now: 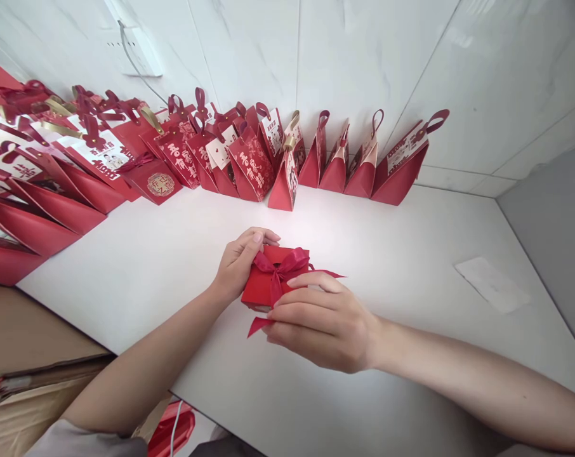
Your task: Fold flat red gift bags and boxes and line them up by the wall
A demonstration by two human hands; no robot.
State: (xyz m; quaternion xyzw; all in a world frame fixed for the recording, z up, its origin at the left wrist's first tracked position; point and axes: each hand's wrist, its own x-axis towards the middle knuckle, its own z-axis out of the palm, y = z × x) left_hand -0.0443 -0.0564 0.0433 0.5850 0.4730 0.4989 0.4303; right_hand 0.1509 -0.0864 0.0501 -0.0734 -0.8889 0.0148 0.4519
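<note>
A small red gift box (263, 285) with a dark red ribbon bow (282, 263) on top rests on the white table (392, 254). My left hand (237, 260) curls around the box's far left corner, thumb and fingers on its edge. My right hand (320, 320) is closed around the box's near right side, fingers pressed against the ribbon, whose tail (259, 325) sticks out below the hand.
Many red gift bags with ribbon handles (249, 158) stand in a row along the tiled wall and pile up at the left (40, 165). A white paper slip (492, 284) lies at the right. A cardboard box (25, 355) sits below the table's left edge.
</note>
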